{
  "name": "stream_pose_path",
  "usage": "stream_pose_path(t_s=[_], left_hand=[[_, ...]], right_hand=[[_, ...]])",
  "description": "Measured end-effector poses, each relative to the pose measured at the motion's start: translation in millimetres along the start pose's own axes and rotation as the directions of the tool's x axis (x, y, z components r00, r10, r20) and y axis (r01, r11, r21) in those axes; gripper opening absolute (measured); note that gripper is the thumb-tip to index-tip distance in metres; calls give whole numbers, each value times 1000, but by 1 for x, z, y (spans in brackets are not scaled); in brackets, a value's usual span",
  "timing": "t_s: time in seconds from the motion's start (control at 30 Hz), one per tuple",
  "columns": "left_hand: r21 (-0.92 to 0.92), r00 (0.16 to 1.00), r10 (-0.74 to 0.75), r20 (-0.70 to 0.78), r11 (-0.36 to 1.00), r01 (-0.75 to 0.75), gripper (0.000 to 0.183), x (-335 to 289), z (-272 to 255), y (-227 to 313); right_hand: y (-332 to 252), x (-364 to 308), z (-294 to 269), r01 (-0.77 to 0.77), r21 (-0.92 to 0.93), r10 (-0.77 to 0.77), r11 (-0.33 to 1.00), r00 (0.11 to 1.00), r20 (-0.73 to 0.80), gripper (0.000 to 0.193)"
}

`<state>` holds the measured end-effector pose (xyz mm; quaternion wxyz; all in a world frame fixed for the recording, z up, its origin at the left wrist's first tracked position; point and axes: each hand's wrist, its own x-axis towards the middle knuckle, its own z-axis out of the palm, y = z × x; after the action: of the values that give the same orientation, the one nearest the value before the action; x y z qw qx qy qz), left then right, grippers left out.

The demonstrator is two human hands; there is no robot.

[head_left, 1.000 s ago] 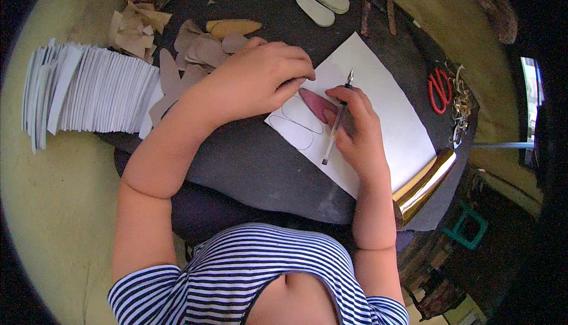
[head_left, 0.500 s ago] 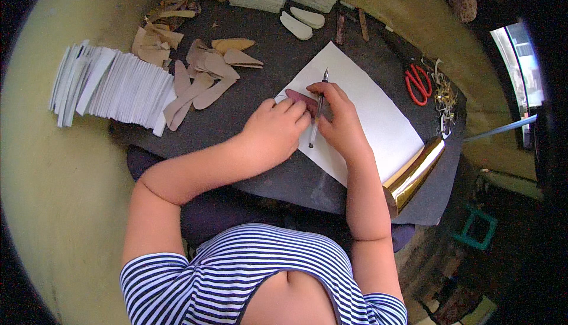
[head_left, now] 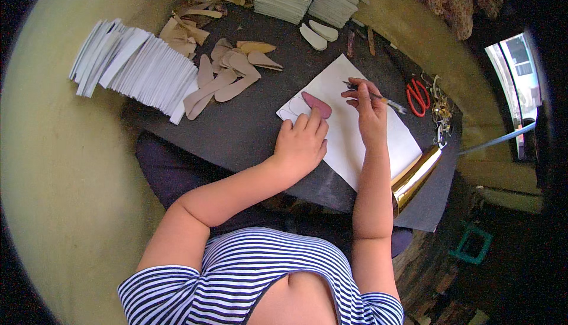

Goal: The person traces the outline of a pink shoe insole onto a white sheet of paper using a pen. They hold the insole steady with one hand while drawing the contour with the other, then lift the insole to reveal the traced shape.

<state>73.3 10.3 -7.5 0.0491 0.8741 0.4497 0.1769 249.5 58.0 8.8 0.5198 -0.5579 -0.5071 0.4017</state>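
In the head view, the right hand has drawn off to the right. Half a second ago its fingers overlapped the purple piece; now a strip of bare paper lies between them. The pen has swung too: it stood nearly upright in the frame, and now it slants, metal tip to the upper left and clear end to the lower right. The right hand's grip pinches the pen between thumb and fingers; the tip seems to be lifted off the paper, though its height is hard to judge.

The left hand has settled below the purple piece, fingertips resting on its lower edge. Its grip is not closed around anything; the fingers lie loosely spread and appear to steady the piece flat.

The purple piece lies near the left corner of the white sheet, right of centre in the frame, just beside the pen-drawn outlines. With the pen hand away, most of its border is in plain sight, and drawing seems paused while the piece is set in place.

A gold roll sits at the sheet's lower right end, and red-handled scissors lie farther right on the dark counter. Beige cutouts are heaped toward the upper left.
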Motion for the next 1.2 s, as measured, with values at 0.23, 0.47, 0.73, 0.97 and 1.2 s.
stream_pose_path(t_s=[0.23,0.47,0.73,0.97,1.2], left_hand=[[-48,992,123,-4,991,-123,59,-6,-2,-27],[-115,987,149,56,983,-142,63,-4,-7,-38],[-177,988,131,85,978,-114,66,-4,-8,-35],[-154,992,121,39,981,-114,66,-8,-3,-36],[-144,992,130,-5,981,-129,68,-8,1,-35]], right_hand=[[-22,6,7,-70,-39,75,997,987,141,26],[-47,18,45,-128,-373,270,919,893,360,15],[-27,39,37,129,-341,53,931,877,478,17],[-70,45,53,218,-676,339,704,733,589,15],[-63,48,51,463,-638,236,615,664,710,13]])
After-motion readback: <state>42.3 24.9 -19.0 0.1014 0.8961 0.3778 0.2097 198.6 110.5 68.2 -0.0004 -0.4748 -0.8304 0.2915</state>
